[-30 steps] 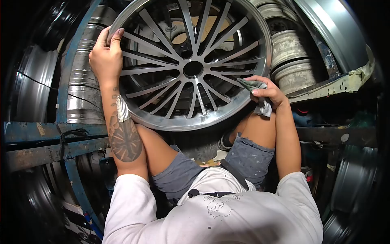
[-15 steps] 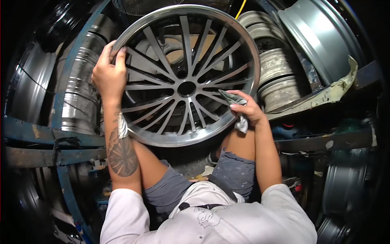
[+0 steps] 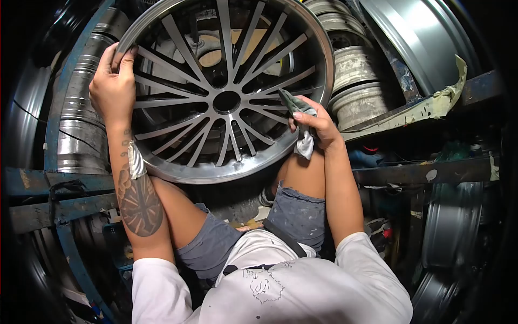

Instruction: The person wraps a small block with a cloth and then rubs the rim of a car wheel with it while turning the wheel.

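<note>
Left hand (image 3: 113, 83) clamped on the edge of the spoked wheel (image 3: 209, 100), upper left; right hand (image 3: 319, 128) clutching a grey cloth (image 3: 304, 141) over the wheel's lower right side, can't tell if cloth touches. Wheel fills upper centre, beyond the knees (image 3: 305, 170). I see stacked rims (image 3: 353, 70) upper right, blue frame (image 3: 63, 70) upper left.

Item count
Left hand (image 3: 113, 83): one; right hand (image 3: 319, 127): one; spoked wheel (image 3: 244, 99): one; cloth (image 3: 305, 143), right: one; shirt (image 3: 307, 286), near: one; shorts (image 3: 299, 216): one pair; large silver rim (image 3: 421, 43), far right: one.
</note>
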A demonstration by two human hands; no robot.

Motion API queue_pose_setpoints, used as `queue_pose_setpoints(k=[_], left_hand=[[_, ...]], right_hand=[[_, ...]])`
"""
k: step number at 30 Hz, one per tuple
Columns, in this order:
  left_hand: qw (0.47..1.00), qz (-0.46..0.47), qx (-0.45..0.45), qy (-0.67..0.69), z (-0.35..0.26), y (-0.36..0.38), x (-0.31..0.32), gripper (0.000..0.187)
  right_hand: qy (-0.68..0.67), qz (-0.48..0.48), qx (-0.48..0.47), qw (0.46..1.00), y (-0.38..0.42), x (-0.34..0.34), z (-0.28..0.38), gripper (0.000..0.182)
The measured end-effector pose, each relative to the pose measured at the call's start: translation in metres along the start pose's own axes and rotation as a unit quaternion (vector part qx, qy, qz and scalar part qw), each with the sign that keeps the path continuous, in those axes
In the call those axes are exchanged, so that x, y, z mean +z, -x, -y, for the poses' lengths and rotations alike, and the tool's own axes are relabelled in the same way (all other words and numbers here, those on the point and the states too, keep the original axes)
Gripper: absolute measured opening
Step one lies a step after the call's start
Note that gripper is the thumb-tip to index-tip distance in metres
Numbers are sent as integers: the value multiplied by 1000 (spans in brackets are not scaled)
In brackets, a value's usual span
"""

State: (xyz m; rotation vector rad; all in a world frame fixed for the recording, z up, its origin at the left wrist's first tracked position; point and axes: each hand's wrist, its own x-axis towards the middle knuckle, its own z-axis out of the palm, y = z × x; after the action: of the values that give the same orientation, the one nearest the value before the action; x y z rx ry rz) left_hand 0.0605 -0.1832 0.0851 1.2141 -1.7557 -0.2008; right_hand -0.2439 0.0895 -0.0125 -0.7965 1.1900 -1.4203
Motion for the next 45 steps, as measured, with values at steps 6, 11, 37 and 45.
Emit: queue_pose_setpoints(k=[6,11,37,45], left_hand=[[998,-15,52,10,1,0,4,38],[994,-36,91,43,2,9,-3,36],[820,453,237,256,-90,135,50,39],[864,355,223,279,-90,176,61,38]], right_hand=[[-102,55,-66,991,-19,15,-2,50],[-239,120,-115,957,-39,56,0,54],[-305,-93,-178,931,-29,62,-26,36],[-25,-226,-301,926,-23,78,-19,32]])
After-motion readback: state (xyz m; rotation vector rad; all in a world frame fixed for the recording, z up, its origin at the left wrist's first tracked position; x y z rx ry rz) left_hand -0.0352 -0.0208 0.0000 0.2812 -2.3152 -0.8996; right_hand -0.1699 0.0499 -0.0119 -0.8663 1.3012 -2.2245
